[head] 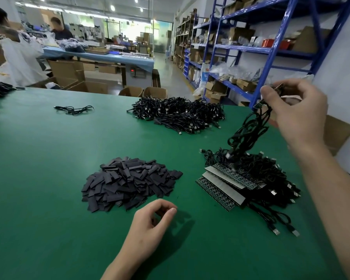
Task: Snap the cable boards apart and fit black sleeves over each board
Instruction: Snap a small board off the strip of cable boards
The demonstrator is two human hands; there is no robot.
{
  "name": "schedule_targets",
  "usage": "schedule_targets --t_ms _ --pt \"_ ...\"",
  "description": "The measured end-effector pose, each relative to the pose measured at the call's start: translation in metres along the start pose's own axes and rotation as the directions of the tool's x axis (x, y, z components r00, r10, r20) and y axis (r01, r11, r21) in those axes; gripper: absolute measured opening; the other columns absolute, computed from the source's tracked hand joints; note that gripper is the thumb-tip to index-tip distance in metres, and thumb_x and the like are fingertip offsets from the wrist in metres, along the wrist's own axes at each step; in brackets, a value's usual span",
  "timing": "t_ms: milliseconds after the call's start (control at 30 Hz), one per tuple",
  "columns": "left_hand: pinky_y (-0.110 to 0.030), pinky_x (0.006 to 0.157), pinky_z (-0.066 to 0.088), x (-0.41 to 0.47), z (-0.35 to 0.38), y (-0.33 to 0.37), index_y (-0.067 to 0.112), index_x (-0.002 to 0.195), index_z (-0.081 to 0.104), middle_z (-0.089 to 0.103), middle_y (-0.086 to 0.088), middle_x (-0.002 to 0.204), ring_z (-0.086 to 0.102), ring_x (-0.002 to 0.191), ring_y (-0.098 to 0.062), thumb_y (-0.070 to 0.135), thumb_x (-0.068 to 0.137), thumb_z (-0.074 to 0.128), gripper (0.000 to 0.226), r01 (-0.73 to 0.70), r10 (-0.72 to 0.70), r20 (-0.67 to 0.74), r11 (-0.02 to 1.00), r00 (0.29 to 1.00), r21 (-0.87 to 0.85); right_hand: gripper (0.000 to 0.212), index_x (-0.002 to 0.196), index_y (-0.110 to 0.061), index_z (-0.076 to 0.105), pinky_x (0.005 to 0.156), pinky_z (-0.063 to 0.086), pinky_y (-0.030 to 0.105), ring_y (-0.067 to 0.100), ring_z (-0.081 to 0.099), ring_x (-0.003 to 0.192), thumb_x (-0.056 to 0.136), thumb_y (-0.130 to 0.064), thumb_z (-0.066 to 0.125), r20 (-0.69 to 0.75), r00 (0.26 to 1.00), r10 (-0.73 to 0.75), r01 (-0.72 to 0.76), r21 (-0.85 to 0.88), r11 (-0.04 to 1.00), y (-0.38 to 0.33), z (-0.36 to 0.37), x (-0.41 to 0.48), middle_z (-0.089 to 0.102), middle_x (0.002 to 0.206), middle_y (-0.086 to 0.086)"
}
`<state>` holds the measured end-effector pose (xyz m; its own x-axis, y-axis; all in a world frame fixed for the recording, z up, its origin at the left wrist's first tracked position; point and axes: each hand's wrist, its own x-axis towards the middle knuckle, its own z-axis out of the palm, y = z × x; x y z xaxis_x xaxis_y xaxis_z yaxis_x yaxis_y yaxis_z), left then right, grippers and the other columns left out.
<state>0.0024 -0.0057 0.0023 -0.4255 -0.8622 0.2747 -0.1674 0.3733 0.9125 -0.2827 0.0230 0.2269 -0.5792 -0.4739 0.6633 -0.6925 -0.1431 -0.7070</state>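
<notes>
While the right hand [297, 110] is raised above the board stack [222, 186], its grip is closed on one small cable board [279, 88], pinched between thumb and fingers, with that board's black cable [249, 132] trailing down in loops to the tangle behind the stack.

Item, left hand [152, 221]: resting low on the green desk [38, 158], just in front of the sleeve pile [129, 182]; grip narrow, thumb and forefinger curled close. A dark scrap shows between them, possibly a sleeve; cannot tell for certain.

Item, board stack: long unbroken strips of boards, overlapping, lying to the right of the sleeve pile, with cables and plugs spilling off their far and right sides.

Item, sleeve pile: loose flat black sleeves, heaped left of the board stack, well apart from it.

Item, cable heap [178, 114]: a large mound beyond the board stack, probably finished pieces. A lone cable [74, 109] lies far left of it.

Step in hand, as judged: one board appears separated and lifted clear; sleeving comes next. That calls for bringing both hands together over the open desk between pile and stack, opening a sleeve's mouth and threading the board in squarely.

Room: wide bare desk in front of the stack and leftward. The desk's right edge runs close beside the stack, under the right forearm; the dangling cable could snag the tangle below. Blue shelving [271, 49] stands beyond the far right corner.
</notes>
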Motion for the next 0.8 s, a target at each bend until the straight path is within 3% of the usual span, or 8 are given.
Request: schedule_targets --t_ms 100,167,267,400,500,633,700,800 --pt "-0.022 0.064 0.045 0.0 0.0 -0.002 0.032 0.096 0.072 0.07 0.007 0.087 0.06 0.073 -0.008 0.035 0.099 0.065 0.008 0.004 -0.005 -0.02 0.998 1.0 -0.057 0.05 0.103 -0.023 0.071 0.091 0.06 0.046 0.021 0.071 0.099 0.075 -0.064 0.076 0.146 0.984 0.105 -0.121 0.101 0.988 -0.013 0.012 -0.005 0.074 0.103 0.0" --pt "-0.03 0.071 0.049 0.0 -0.001 0.0 0.034 0.1 0.071 0.07 0.003 0.088 0.064 0.08 -0.015 0.047 0.096 0.066 0.016 0.027 -0.033 -0.036 0.988 0.999 -0.153 0.042 0.089 -0.027 0.072 0.087 0.056 0.038 0.01 0.069 0.092 0.073 -0.066 0.072 0.253 0.958 0.136 -0.166 0.101 0.981 -0.021 0.022 -0.02 0.075 0.091 -0.011" --pt "-0.018 0.07 0.047 0.003 -0.005 0.0 0.034 0.101 0.072 0.07 0.004 0.088 0.064 0.081 -0.009 0.059 0.087 0.056 0.033 0.04 -0.069 -0.091 0.956 0.993 -0.292 0.031 0.076 -0.029 0.072 0.079 0.045 0.031 -0.007 0.065 0.074 0.076 -0.059 0.074 0.379 0.913 0.153 -0.196 0.076 0.978 -0.016 0.039 -0.059 0.073 0.077 -0.022" --pt "-0.026 0.066 0.045 0.006 -0.012 -0.006 0.029 0.102 0.076 0.071 -0.003 0.094 0.059 0.081 -0.012 0.057 0.092 0.053 0.037 0.081 -0.141 -0.108 0.896 0.984 -0.436 0.032 0.081 -0.032 0.078 0.099 0.035 0.037 -0.006 0.066 0.087 0.069 -0.062 0.076 0.617 0.711 0.336 -0.486 0.086 0.87 0.005 0.055 -0.106 0.077 0.085 -0.023" --pt "-0.024 0.064 0.044 0.009 -0.011 -0.003 0.021 0.106 0.077 0.074 -0.008 0.097 0.063 0.08 -0.016 0.057 0.096 0.052 0.045 0.251 -0.245 0.082 0.815 0.966 -0.523 0.041 0.084 -0.024 0.079 0.102 0.028 0.038 -0.009 0.054 0.096 0.064 -0.061 0.078 0.717 0.548 0.431 -0.667 0.064 0.742 0.024 0.066 -0.126 0.075 0.081 -0.028" --pt "-0.021 0.058 0.044 0.004 -0.009 0.0 0.023 0.109 0.077 0.076 -0.005 0.095 0.067 0.073 -0.018 0.055 0.103 0.046 0.046 0.314 -0.206 0.288 0.857 0.935 -0.408 0.041 0.082 -0.016 0.069 0.103 0.04 0.045 0.011 0.061 0.109 0.071 -0.055 0.079 0.716 0.456 0.529 -0.777 0.031 0.629 0.037 0.091 -0.161 0.079 0.086 -0.014" --pt "-0.021 0.058 0.046 0.001 -0.01 0.0 0.027 0.106 0.078 0.073 0.0 0.082 0.066 0.068 -0.015 0.057 0.102 0.046 0.044 0.283 -0.204 0.237 0.883 0.95 -0.374 0.041 0.083 -0.014 0.067 0.109 0.043 0.051 0.024 0.066 0.106 0.077 -0.053 0.078 0.665 0.468 0.582 -0.808 0.054 0.587 0.046 0.1 -0.178 0.079 0.089 -0.004" --pt "-0.02 0.064 0.048 0.006 -0.009 -0.004 0.034 0.102 0.078 0.075 0.006 0.088 0.061 0.07 -0.008 0.056 0.096 0.052 0.035 0.241 -0.233 0.062 0.92 0.97 -0.31 0.047 0.088 -0.006 0.065 0.088 0.06 0.054 0.037 0.072 0.082 0.081 -0.052 0.076 0.626 0.47 0.622 -0.847 0.122 0.518 0.058 0.11 -0.197 0.075 0.089 0.021"
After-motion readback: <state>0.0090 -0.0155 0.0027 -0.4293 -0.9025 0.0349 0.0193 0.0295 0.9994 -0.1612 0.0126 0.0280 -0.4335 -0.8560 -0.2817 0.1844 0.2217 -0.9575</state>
